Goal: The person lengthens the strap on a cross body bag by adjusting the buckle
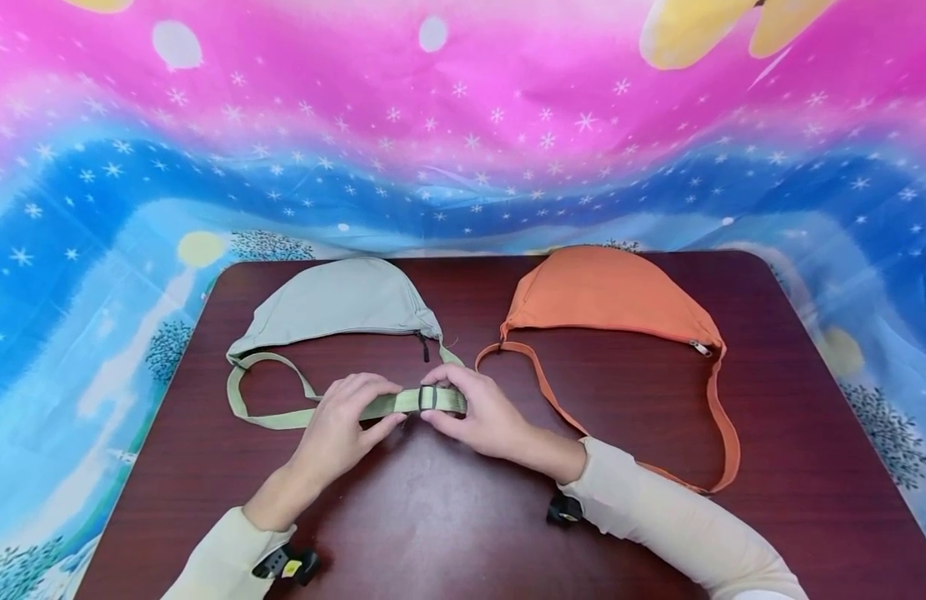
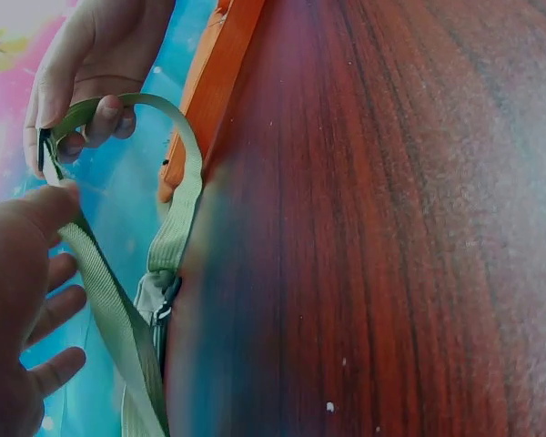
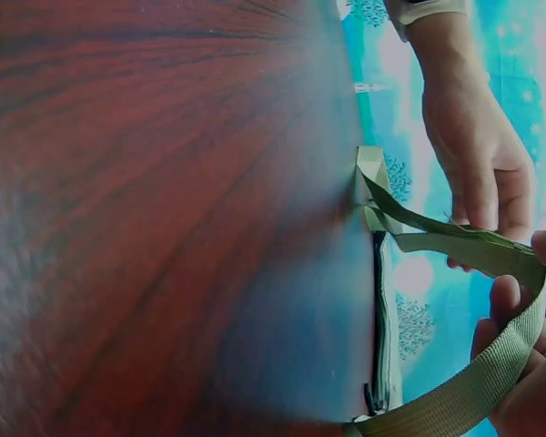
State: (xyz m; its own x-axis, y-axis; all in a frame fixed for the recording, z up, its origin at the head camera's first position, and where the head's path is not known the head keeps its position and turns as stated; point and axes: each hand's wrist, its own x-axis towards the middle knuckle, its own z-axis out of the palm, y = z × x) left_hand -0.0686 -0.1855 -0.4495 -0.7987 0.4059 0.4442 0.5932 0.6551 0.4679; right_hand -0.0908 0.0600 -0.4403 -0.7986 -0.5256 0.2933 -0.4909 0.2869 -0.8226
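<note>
A pale grey-green half-moon bag (image 1: 335, 296) lies at the back left, its light green strap (image 1: 275, 419) running toward the front. My left hand (image 1: 335, 429) pinches the strap between thumb and fingers, left of the black slider buckle (image 1: 421, 398). Right at the buckle, my right hand (image 1: 488, 414) grips the strap with thumb and fingertips. In the left wrist view, the strap (image 2: 193, 146) bends in a loop from the right hand back down to the bag. The right wrist view shows strap layers (image 3: 473, 246) stretched between both hands.
An orange half-moon bag (image 1: 605, 292) lies at the back right; its strap (image 1: 725, 442) loops forward, partly behind the right sleeve (image 1: 658, 500). The dark red-brown table (image 1: 432, 517) has a patterned cloth (image 1: 463, 125) hanging behind it.
</note>
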